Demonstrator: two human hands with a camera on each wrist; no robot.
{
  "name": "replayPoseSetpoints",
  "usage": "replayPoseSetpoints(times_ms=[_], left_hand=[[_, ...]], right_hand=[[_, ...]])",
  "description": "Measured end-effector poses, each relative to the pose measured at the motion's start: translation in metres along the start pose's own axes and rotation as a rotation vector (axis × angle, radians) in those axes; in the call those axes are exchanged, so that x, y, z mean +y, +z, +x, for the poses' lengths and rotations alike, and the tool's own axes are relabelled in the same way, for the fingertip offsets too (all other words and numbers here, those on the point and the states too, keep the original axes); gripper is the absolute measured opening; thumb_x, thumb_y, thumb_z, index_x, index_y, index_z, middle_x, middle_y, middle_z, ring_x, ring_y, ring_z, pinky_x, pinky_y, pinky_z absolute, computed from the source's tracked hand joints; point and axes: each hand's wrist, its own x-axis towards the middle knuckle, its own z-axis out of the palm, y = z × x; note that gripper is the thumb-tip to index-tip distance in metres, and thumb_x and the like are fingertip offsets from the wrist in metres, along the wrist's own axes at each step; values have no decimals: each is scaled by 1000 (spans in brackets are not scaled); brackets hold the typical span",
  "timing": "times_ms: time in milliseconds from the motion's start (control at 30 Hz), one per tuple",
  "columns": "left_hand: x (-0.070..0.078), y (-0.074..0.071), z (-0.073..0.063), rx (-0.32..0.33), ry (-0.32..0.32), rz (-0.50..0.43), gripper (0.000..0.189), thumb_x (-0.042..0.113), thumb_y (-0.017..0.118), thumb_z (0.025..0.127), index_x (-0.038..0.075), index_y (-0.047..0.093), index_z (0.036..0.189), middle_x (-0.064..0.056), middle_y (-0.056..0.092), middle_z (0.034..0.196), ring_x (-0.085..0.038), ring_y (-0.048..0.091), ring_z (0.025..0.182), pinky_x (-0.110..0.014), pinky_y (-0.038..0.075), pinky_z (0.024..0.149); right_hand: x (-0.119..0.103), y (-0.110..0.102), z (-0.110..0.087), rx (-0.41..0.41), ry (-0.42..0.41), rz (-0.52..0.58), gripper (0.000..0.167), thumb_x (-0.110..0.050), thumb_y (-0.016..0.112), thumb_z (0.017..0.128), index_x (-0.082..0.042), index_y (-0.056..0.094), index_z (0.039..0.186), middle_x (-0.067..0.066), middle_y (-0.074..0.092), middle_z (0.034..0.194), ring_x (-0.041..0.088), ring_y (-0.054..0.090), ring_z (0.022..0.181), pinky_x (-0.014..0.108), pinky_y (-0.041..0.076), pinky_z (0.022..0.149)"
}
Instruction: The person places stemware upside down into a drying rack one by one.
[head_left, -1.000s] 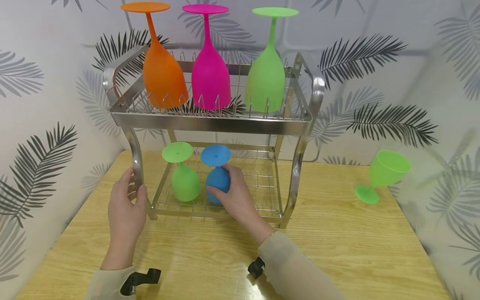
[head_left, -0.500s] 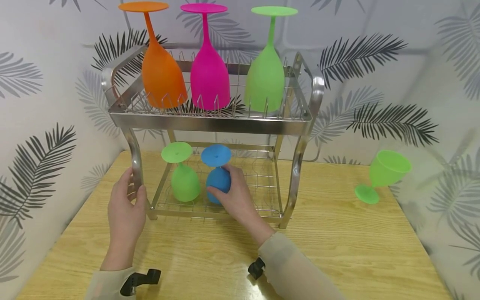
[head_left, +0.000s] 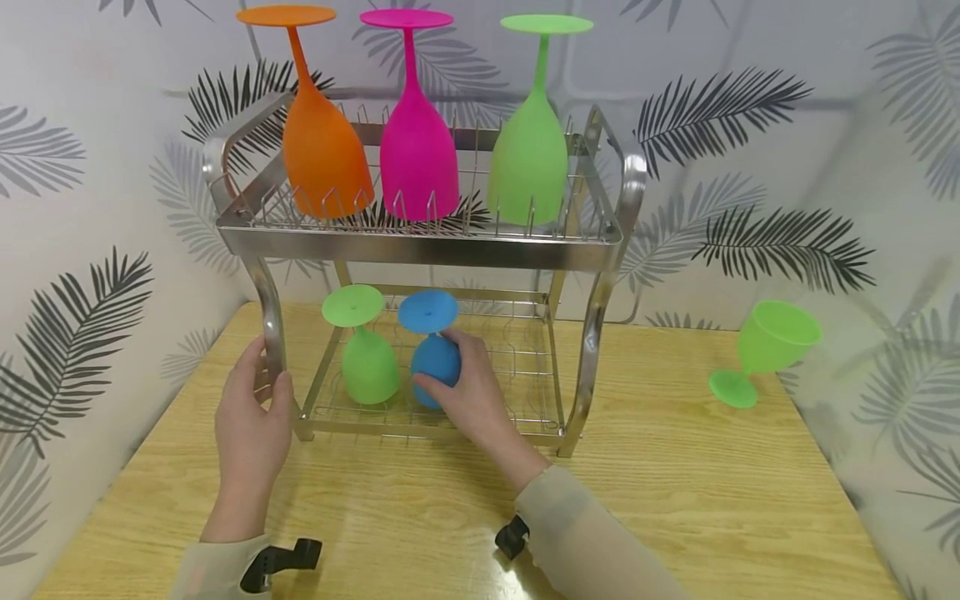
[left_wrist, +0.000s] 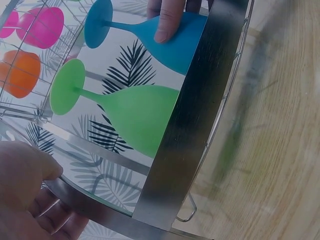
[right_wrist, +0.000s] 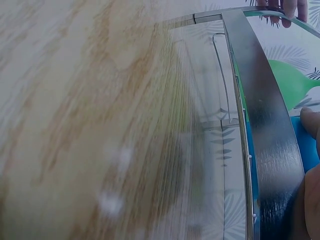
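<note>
On the rack's lower shelf, an upside-down blue goblet (head_left: 430, 310) stands with its foot on top. My right hand (head_left: 472, 392) grips its bowl from the right, thumb at the front. Left of it is an upside-down light green goblet (head_left: 371, 367), untouched. My left hand (head_left: 253, 417) holds the left front leg of the metal dish rack (head_left: 420, 247); the left wrist view shows the thumb on one side of the leg and fingers (left_wrist: 55, 215) behind it. The shelf's front bar hides the goblets' rims in both wrist views.
On the upper tier, an orange goblet (head_left: 326, 154), a pink goblet (head_left: 418, 154) and another green goblet (head_left: 529, 158) stand upside down. A bright green goblet (head_left: 777, 337) stands upright at the right of the wooden table (head_left: 675, 500). A leaf-patterned wall is behind.
The blue goblet's foot has shifted very slightly left since half a second ago, still in my right hand. My left hand keeps its hold on the rack leg.
</note>
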Motion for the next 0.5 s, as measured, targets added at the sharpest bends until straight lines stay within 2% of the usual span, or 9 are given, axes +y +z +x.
replayPoseSetpoints(times_ms=[500], left_hand=[[-1,0,0,-2,0,-4,55,3,59,112,7,48,165,-25,64,143,-44,65,131,-60,56,108]], right_hand=[[0,-1,0,10,-15,15,79,-28,85,100,-11,43,165,15,47,160,39,50,147,64,48,116]])
